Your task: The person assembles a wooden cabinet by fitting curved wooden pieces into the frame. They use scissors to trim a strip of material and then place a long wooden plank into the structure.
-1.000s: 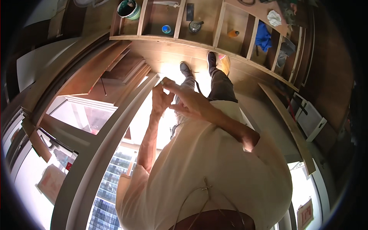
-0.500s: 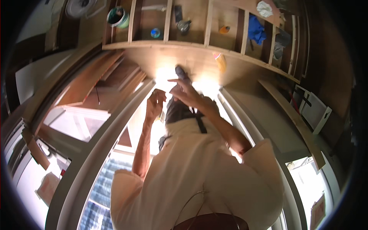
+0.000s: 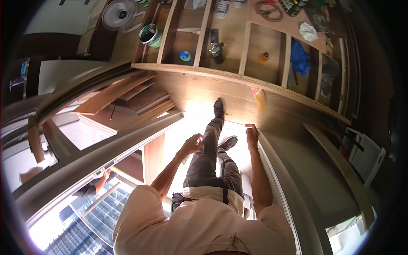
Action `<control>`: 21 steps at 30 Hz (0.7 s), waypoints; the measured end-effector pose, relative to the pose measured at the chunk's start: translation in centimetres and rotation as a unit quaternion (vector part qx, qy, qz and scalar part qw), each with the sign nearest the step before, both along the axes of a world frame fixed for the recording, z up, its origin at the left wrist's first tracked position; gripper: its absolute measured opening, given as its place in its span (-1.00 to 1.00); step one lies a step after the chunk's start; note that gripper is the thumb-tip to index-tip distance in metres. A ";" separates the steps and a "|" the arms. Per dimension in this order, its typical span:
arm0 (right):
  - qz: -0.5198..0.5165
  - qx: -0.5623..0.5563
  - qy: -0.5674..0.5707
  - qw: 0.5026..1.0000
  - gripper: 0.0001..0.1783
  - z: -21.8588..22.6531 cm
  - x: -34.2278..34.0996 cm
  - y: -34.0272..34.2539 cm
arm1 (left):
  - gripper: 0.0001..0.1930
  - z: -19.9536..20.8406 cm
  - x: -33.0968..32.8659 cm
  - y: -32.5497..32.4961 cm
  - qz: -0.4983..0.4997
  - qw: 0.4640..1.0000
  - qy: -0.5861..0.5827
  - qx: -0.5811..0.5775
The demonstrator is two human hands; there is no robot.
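My left hand (image 3: 191,144) hangs in the air beside my left leg, with its fingers loosely bent and partly apart. No held thing shows in it. To the right, my right hand (image 3: 252,136) is raised near the corner of the white frame (image 3: 276,182). Its fingers are folded, with one fingertip poking out to the left. Whether it touches the frame or grips something small, I cannot tell. Between the hands are my dark trousers (image 3: 202,168) and two dark shoes, the forward shoe (image 3: 219,109) on the wooden boards (image 3: 191,85).
Ahead lies a timber frame (image 3: 242,76) with several bays, holding a green-white bucket (image 3: 156,40), an orange bottle (image 3: 264,58) and a blue cloth (image 3: 300,59). Wooden boards (image 3: 114,95) lean at left. Another person's hand (image 3: 106,174) shows by the window. Strong glare washes out the middle.
My hands, close together before, are now apart, the right one well to the right. The view has shifted, showing both legs and feet. Another person's hand and dark sleeve appear at left.
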State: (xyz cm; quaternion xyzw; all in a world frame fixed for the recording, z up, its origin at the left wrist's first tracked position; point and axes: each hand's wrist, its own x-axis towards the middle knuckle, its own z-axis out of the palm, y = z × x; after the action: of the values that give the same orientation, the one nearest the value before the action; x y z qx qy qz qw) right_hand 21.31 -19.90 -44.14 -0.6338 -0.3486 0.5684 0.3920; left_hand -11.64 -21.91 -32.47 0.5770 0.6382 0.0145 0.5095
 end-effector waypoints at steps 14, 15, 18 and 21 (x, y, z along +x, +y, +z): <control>0.034 -0.127 -0.040 0.991 -0.53 -22.4 -3.3 -6.8 | -0.76 -32.5 -2.1 -0.3 0.096 0.993 0.011 -0.066; 0.066 -0.155 -0.074 0.983 -0.53 -25.1 -4.3 -6.3 | -0.76 -36.0 -2.7 0.2 0.084 0.994 0.021 -0.063; 0.122 -0.100 -0.184 0.970 -0.48 -32.4 -7.6 -4.7 | -0.78 -43.9 -1.4 3.2 -0.004 1.000 0.007 0.001; 0.174 -0.043 -0.167 0.969 -0.42 -37.2 -10.0 -2.2 | -0.73 -47.6 1.7 5.4 -0.085 0.995 -0.006 0.044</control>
State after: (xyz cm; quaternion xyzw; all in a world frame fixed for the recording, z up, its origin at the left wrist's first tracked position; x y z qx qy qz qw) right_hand 11.27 -22.10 -81.34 -0.6655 -0.4897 0.5284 0.1953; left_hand -9.93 -16.48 -80.02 0.6511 0.5827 0.0030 0.4864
